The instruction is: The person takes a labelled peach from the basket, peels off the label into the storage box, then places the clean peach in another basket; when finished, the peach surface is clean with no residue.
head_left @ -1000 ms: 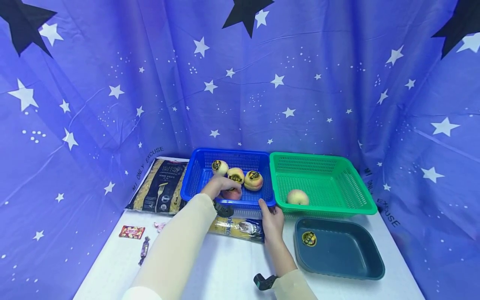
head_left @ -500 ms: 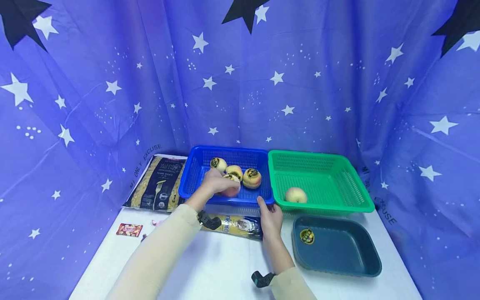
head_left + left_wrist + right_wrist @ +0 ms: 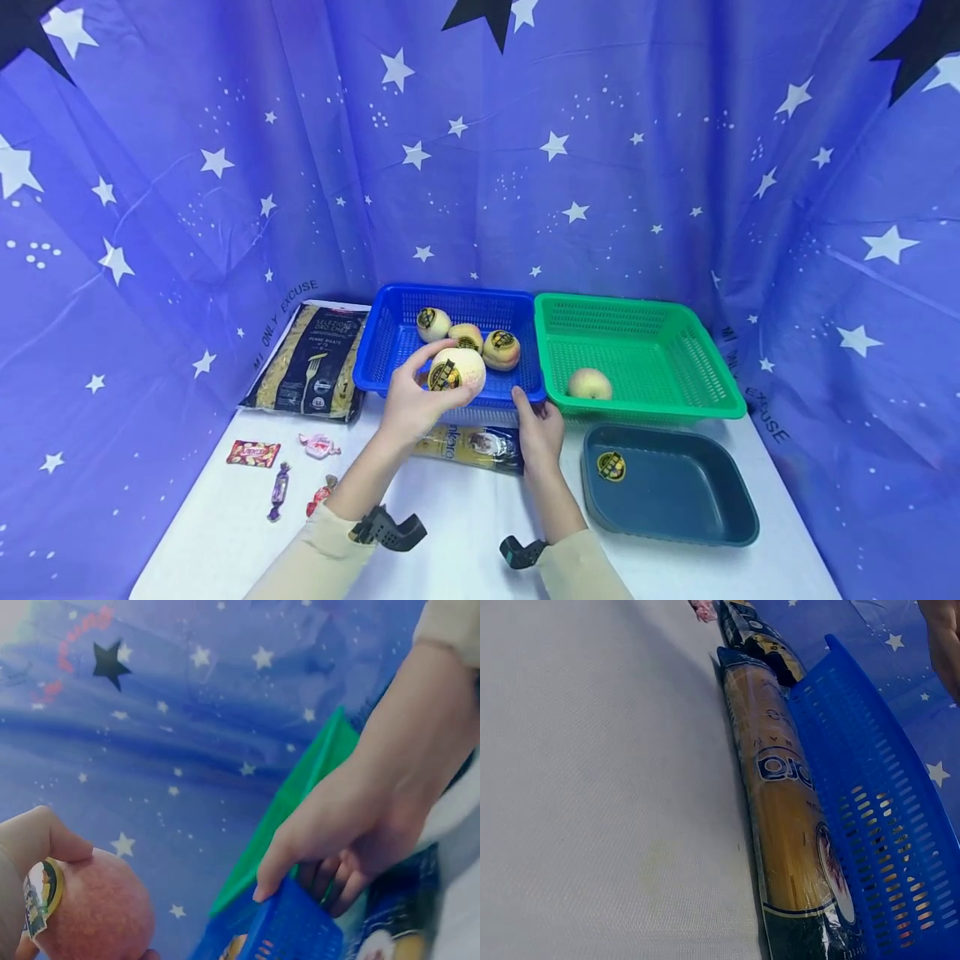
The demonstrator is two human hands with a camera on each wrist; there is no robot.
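Observation:
My left hand (image 3: pixel 426 392) grips a peach (image 3: pixel 459 368) with a round black and yellow sticker, lifted just above the front edge of the blue basket (image 3: pixel 372 367). In the left wrist view the same peach (image 3: pixel 94 911) sits against my thumb. Three more stickered peaches (image 3: pixel 467 337) lie inside the blue basket. My right hand (image 3: pixel 534 414) grips that basket's front right rim, fingers curled over the blue basket's rim (image 3: pixel 289 930). A bare peach (image 3: pixel 589 383) lies in the green basket (image 3: pixel 712 379) to the right.
A dark teal tray (image 3: pixel 675 508) holding a loose sticker (image 3: pixel 611 466) stands at the front right. A spaghetti pack (image 3: pixel 468 446) lies against the blue basket's front. A pasta bag (image 3: pixel 311 360) and several wrapped candies (image 3: pixel 253 453) lie at the left. Starry blue cloth surrounds the table.
My left hand has lifted the peach out of the blue basket and drawn it toward me. The right hand has stayed on the basket's rim.

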